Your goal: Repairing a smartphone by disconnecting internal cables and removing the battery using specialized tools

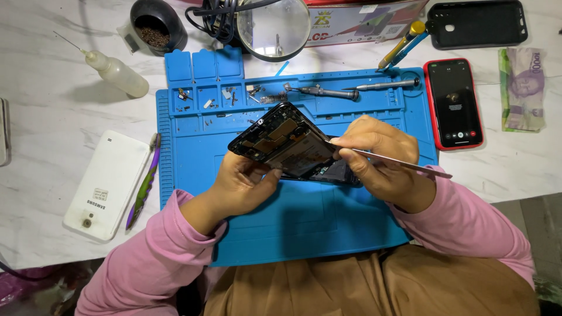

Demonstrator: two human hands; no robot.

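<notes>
My left hand (243, 186) grips the lower edge of an opened black phone (287, 143), tilted above the blue repair mat (304, 228), its inner boards and battery showing. My right hand (380, 161) pinches a thin metal pry tool (404, 164) whose tip lies against the phone's right side; the tool's far end sticks out to the right over my pink sleeve. Both hands hover over the mat's middle.
Mat trays (205, 99) hold small screws and parts; two screwdrivers (328, 92) lie along its top. Around the mat lie a red-cased phone (453, 102), a black case (477, 23), a banknote (521, 88), a white power bank (108, 184), a purple tool (143, 184), a dropper bottle (120, 73), a magnifier (275, 26) and a black cup (155, 26).
</notes>
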